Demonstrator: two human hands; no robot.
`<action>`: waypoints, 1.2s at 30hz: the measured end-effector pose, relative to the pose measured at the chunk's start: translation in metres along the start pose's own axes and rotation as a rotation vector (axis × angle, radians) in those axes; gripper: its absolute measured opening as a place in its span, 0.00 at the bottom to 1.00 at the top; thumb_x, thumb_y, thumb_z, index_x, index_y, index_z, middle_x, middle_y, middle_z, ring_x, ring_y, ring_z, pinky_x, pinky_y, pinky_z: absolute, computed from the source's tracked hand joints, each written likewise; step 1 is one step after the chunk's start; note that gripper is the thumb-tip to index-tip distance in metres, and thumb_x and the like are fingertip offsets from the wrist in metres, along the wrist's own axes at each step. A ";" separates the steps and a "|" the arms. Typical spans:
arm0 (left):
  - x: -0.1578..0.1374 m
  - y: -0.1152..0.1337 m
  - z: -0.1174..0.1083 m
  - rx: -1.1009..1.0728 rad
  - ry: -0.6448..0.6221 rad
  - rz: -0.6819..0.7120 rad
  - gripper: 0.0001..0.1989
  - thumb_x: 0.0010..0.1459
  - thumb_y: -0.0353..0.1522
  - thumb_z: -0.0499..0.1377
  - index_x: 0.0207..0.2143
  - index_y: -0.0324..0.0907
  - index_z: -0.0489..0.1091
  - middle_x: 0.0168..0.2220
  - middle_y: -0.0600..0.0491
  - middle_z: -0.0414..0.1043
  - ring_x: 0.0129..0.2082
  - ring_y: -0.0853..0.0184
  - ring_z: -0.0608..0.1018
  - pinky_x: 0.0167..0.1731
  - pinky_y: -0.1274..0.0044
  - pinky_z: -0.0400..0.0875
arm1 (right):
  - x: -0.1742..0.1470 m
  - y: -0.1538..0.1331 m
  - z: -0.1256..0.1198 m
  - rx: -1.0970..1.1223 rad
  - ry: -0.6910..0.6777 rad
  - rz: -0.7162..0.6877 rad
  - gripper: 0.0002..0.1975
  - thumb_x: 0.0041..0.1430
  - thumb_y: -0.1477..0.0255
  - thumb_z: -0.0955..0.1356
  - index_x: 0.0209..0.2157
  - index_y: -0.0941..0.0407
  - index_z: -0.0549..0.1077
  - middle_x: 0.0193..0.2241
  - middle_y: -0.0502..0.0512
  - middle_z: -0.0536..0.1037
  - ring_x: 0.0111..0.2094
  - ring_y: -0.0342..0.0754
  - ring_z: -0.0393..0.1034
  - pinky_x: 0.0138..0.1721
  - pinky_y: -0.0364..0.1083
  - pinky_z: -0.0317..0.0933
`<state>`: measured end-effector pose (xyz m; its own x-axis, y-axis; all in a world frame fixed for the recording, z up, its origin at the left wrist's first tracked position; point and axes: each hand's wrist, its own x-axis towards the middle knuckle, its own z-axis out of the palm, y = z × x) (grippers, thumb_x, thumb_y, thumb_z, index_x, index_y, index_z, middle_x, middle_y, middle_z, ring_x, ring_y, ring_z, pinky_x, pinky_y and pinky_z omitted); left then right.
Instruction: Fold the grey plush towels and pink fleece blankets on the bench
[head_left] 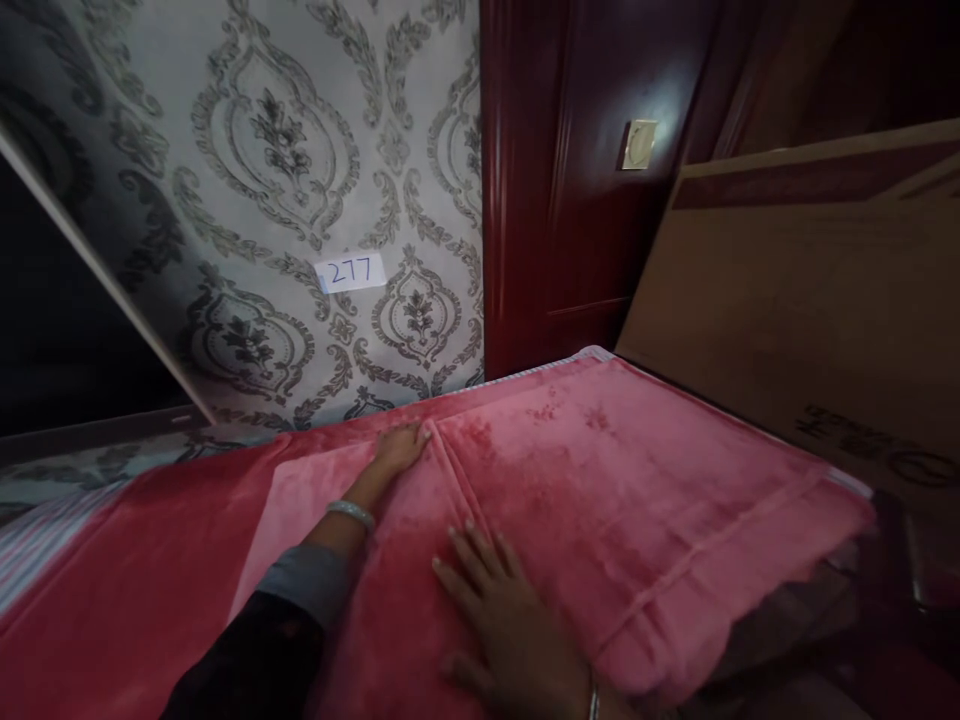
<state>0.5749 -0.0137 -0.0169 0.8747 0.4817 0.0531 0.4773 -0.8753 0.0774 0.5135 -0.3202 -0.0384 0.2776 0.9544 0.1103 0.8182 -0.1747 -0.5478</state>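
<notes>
A pink and red plush blanket [555, 500] with a floral print lies spread in front of me, with a folded edge running down its middle. My left hand [403, 447] rests on it near the far end of that fold, palm down, fingertips by the seam. Closer to me, my right hand [506, 625] lies flat with fingers spread, touching the blanket just beside the near part of the fold. Neither hand appears to hold anything. A bracelet circles each wrist.
Striped cloth [56, 540] shows under the blanket at the left. Patterned wallpaper [277, 150] with a paper label "277" [351, 271] rises behind. A large cardboard box [810, 300] stands at the right, before a dark red door [585, 180]. A black panel [75, 310] leans at the left.
</notes>
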 end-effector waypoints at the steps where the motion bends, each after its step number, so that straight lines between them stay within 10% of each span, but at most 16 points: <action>1: 0.006 -0.001 -0.001 0.001 -0.002 0.009 0.26 0.68 0.43 0.45 0.59 0.40 0.68 0.59 0.41 0.71 0.59 0.55 0.72 0.58 0.65 0.64 | 0.000 0.003 0.004 0.013 -0.036 0.006 0.40 0.63 0.52 0.66 0.71 0.43 0.47 0.72 0.53 0.38 0.72 0.62 0.30 0.67 0.70 0.32; 19: 0.028 -0.002 -0.004 -0.041 -0.004 -0.016 0.27 0.68 0.43 0.41 0.48 0.38 0.74 0.51 0.40 0.77 0.52 0.56 0.78 0.50 0.70 0.70 | -0.006 0.010 0.008 0.078 -0.035 0.062 0.39 0.64 0.49 0.64 0.71 0.45 0.49 0.72 0.52 0.41 0.72 0.58 0.32 0.69 0.64 0.34; 36: -0.081 -0.167 -0.034 -0.232 0.110 -0.300 0.09 0.58 0.36 0.56 0.31 0.40 0.71 0.36 0.45 0.76 0.42 0.57 0.76 0.43 0.72 0.67 | -0.016 -0.009 0.029 -0.158 0.175 -0.005 0.26 0.64 0.66 0.65 0.63 0.54 0.68 0.67 0.62 0.61 0.69 0.64 0.46 0.65 0.71 0.43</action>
<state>0.4220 0.0950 -0.0005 0.6789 0.7275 0.0991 0.6678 -0.6680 0.3283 0.4874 -0.3272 -0.0595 0.3453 0.9010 0.2626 0.8845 -0.2188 -0.4121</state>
